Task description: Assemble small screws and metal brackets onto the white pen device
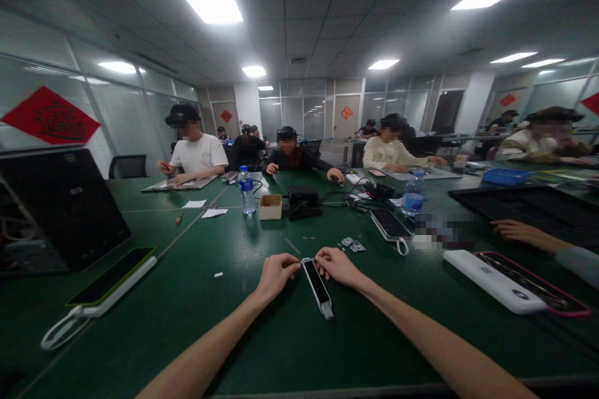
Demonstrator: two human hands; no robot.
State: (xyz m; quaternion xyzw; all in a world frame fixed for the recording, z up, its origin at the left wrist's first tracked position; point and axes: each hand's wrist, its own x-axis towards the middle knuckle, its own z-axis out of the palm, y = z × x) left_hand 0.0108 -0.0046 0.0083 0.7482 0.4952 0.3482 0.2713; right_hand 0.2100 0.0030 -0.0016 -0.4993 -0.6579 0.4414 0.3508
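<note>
Has a slim white gadget [317, 283] on the green bench [243, 349], left hand [277, 273] and right hand [340, 267] at its far end, fingers [291, 267] narrow; cannot tell whether gripping. Faces metal pieces [358, 246], then box [270, 209] and water bottles [413, 199], people [198, 153] under ceiling lights [254, 72], glass panels [316, 113] behind.

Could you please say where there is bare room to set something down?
The green table is bare between the left white slab and left hand, nearer than the white scrap, and between the right hand and far-right white slab. It is crowded around the left bottle, black box and right bottle.
</note>
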